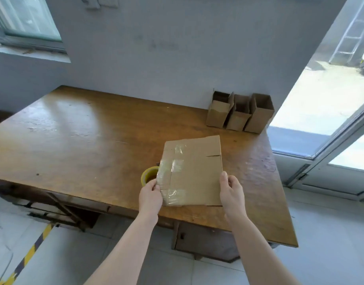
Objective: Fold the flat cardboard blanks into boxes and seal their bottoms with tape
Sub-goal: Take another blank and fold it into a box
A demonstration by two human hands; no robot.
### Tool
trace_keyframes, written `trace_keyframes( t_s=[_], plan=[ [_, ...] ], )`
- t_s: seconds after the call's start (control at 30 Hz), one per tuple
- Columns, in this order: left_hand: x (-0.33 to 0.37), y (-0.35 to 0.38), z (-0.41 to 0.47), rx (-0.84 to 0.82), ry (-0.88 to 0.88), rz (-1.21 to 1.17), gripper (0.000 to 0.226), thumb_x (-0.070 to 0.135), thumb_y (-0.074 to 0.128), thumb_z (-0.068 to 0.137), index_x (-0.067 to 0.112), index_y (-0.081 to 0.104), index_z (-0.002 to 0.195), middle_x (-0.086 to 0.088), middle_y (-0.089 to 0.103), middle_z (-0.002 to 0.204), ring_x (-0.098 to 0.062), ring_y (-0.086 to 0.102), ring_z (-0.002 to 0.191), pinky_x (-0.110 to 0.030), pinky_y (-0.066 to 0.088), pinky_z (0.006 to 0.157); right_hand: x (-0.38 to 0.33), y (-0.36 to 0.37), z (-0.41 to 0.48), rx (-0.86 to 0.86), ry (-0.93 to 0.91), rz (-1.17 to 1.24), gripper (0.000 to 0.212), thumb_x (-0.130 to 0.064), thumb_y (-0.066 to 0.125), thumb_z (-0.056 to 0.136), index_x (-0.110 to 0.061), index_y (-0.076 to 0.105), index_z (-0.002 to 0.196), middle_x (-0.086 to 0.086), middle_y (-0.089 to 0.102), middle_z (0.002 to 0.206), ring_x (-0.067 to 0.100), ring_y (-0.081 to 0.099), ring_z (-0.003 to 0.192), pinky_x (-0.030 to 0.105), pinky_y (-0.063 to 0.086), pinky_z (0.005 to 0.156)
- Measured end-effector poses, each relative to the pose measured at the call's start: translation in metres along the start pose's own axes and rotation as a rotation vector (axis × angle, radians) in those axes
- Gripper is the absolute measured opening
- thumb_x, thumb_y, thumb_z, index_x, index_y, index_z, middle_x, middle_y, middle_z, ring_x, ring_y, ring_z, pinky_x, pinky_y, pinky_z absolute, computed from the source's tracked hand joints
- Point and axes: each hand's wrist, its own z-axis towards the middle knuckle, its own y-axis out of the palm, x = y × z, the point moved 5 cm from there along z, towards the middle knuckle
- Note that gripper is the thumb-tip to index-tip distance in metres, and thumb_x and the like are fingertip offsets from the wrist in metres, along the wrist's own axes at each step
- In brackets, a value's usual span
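A flat cardboard blank (195, 167) with strips of clear tape on its left part is held just above the wooden table (84, 140), near the front edge. My left hand (150, 195) grips its left edge, fingers curled under it. My right hand (231, 189) pinches its right near corner, thumb on top. A yellow roll of tape (148, 175) stands on the table, partly hidden behind the blank's left edge.
Three folded open-topped cardboard boxes (239, 114) stand in a row at the table's back right, against the wall. An open glass door (329, 145) is to the right. A black-and-yellow striped line (30, 251) runs across the tiled floor at the lower left.
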Motion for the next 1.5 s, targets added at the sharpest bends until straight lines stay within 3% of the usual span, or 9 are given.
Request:
trace_keyframes(
  t_s=[0.17, 0.4, 0.53, 0.83, 0.93, 1.03, 1.2, 1.3, 1.5],
  plan=[
    [-0.012, 0.073, -0.015, -0.051, -0.187, -0.067, 0.032, 0.01, 0.036, 0.105, 0.021, 0.064, 0.115, -0.002, 0.066, 0.097, -0.018, 0.056, 0.081, -0.029, 0.044, 0.066, -0.009, -0.055, 0.026, -0.15, 0.129, 0.187, 0.039, -0.05, 0.043, 0.101, -0.025, 0.073, 0.103, 0.0, 0.075, 0.1, 0.023, 0.069, 0.098, 0.048, 0.056, 0.09],
    [-0.015, 0.127, -0.032, -0.204, -0.484, -0.306, 0.028, 0.005, 0.033, 0.105, 0.012, 0.059, 0.113, -0.012, 0.061, 0.087, -0.022, 0.049, 0.067, -0.031, 0.037, 0.053, -0.022, -0.078, 0.055, -0.341, 0.118, 0.347, 0.043, -0.049, 0.045, 0.099, -0.016, 0.068, 0.115, 0.014, 0.072, 0.108, 0.029, 0.067, 0.094, 0.054, 0.054, 0.086],
    [-0.014, 0.136, -0.019, -0.232, -0.527, -0.3, 0.03, 0.005, 0.031, 0.106, 0.012, 0.06, 0.102, -0.011, 0.054, 0.072, -0.02, 0.044, 0.059, -0.03, 0.037, 0.054, -0.04, -0.073, 0.074, -0.376, 0.023, 0.158, 0.02, -0.023, 0.048, 0.102, -0.016, 0.064, 0.113, 0.007, 0.07, 0.094, 0.018, 0.066, 0.074, 0.035, 0.055, 0.063],
    [0.009, 0.152, 0.02, -0.365, -0.338, 0.44, 0.028, 0.021, 0.035, 0.105, 0.002, 0.056, 0.104, -0.005, 0.055, 0.078, -0.015, 0.048, 0.066, -0.025, 0.038, 0.057, -0.075, -0.037, 0.11, -0.405, -0.151, -0.193, 0.027, -0.011, 0.064, 0.094, -0.015, 0.055, 0.119, 0.012, 0.071, 0.076, 0.017, 0.066, 0.059, 0.03, 0.054, 0.055],
    [0.023, 0.146, 0.037, -0.359, -0.159, 0.776, 0.04, 0.031, 0.038, 0.104, 0.002, 0.052, 0.127, -0.005, 0.059, 0.099, -0.023, 0.059, 0.099, -0.031, 0.047, 0.08, -0.079, -0.034, 0.122, -0.359, -0.2, -0.298, 0.025, -0.009, 0.064, 0.094, -0.015, 0.054, 0.117, 0.004, 0.068, 0.066, 0.018, 0.066, 0.058, 0.032, 0.057, 0.057],
    [0.039, 0.142, 0.048, -0.311, 0.069, 1.085, 0.062, 0.047, 0.049, 0.097, 0.007, 0.036, 0.142, -0.011, 0.049, 0.14, -0.031, 0.046, 0.129, -0.041, 0.043, 0.102, -0.084, -0.025, 0.128, -0.383, -0.249, -0.425, 0.024, -0.011, 0.063, 0.094, -0.018, 0.053, 0.115, 0.006, 0.068, 0.065, 0.026, 0.069, 0.06, 0.038, 0.061, 0.065],
    [0.089, 0.161, 0.034, -0.478, 0.118, 0.168, 0.061, 0.065, 0.052, 0.086, 0.029, 0.05, 0.135, 0.015, 0.056, 0.131, -0.009, 0.05, 0.123, -0.031, 0.041, 0.105, -0.081, -0.013, 0.132, -0.4, -0.265, -0.509, 0.023, -0.015, 0.063, 0.094, -0.022, 0.051, 0.113, 0.008, 0.07, 0.068, 0.02, 0.069, 0.057, 0.038, 0.061, 0.068],
    [0.108, 0.171, 0.021, -0.6, 0.236, 0.183, 0.036, 0.051, 0.062, 0.087, 0.044, 0.05, 0.12, 0.025, 0.059, 0.112, -0.001, 0.054, 0.114, -0.016, 0.043, 0.087, -0.078, -0.013, 0.137, -0.441, -0.223, -0.498, 0.025, -0.01, 0.06, 0.094, -0.022, 0.051, 0.115, 0.007, 0.069, 0.067, 0.019, 0.068, 0.057, 0.041, 0.061, 0.068],
    [0.109, 0.161, 0.03, -0.511, 0.181, 0.333, 0.057, 0.027, 0.063, 0.092, 0.026, 0.04, 0.144, 0.008, 0.055, 0.121, -0.015, 0.056, 0.109, -0.028, 0.051, 0.081, -0.071, -0.025, 0.14, -0.522, -0.173, -0.478, 0.032, -0.011, 0.063, 0.094, -0.017, 0.047, 0.121, 0.003, 0.066, 0.063, 0.021, 0.068, 0.057, 0.032, 0.059, 0.061]
  ],
)
